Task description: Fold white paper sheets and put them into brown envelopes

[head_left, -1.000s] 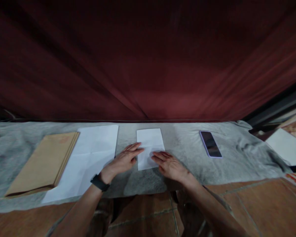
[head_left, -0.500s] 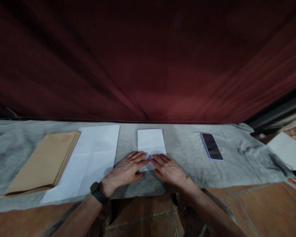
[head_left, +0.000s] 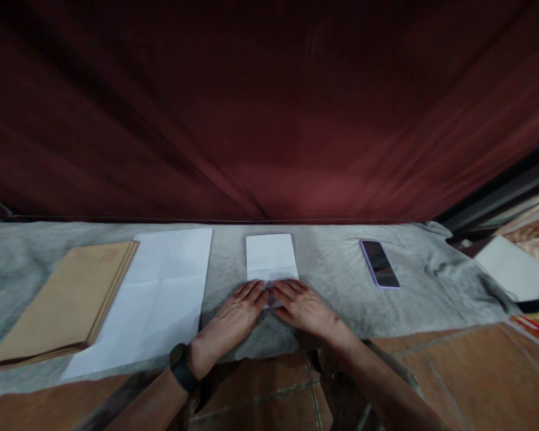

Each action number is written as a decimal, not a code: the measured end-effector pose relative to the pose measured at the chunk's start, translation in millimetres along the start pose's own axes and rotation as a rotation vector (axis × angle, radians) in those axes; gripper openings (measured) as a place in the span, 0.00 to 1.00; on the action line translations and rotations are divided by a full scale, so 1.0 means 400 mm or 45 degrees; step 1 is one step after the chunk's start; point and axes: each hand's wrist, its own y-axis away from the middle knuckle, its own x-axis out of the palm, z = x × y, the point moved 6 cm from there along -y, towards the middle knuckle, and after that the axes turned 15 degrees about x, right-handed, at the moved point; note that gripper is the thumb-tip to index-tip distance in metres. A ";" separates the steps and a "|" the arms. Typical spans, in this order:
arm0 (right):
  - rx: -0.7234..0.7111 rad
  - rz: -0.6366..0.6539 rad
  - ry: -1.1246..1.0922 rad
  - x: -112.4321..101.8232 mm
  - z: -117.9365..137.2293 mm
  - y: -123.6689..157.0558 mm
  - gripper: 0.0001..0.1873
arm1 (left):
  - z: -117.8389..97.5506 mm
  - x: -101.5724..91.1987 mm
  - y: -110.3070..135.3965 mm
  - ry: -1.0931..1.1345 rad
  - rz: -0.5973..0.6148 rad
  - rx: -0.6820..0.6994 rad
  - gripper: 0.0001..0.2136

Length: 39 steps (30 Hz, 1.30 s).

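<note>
A small folded white sheet of paper [head_left: 272, 254] lies flat on the grey cloth, with a faint crease across its middle. My left hand [head_left: 245, 304] rests flat on its near left corner, fingers stretched out. On the near right part lies my right hand [head_left: 299, 301], its fingers also extended and pressing down. The fingertips of both hands almost meet at the middle of the near edge, where a little paper shows between them. Neither hand grips anything; the paper's near corners are hidden beneath them.
Brown envelopes [head_left: 63, 302] are stacked at the left, overlapping a large creased white sheet [head_left: 161, 299]. A phone in a purple case [head_left: 379, 264] lies on the right of the grey cloth [head_left: 332, 257]. Behind hangs a dark red curtain [head_left: 269, 120]; tiled floor [head_left: 467, 365] shows in front.
My left hand has shifted slightly, its fingers now closer to the near edge of the paper. The whole view has moved a little; the paper stays flat under both hands.
</note>
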 end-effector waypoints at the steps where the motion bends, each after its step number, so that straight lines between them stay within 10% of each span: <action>1: 0.000 0.007 -0.001 0.001 -0.001 0.000 0.25 | 0.004 0.000 -0.002 0.016 -0.001 -0.012 0.25; 39: 0.565 -0.016 -0.642 0.009 -0.240 -0.067 0.12 | 0.176 -0.061 -0.001 0.499 -0.381 -0.642 0.11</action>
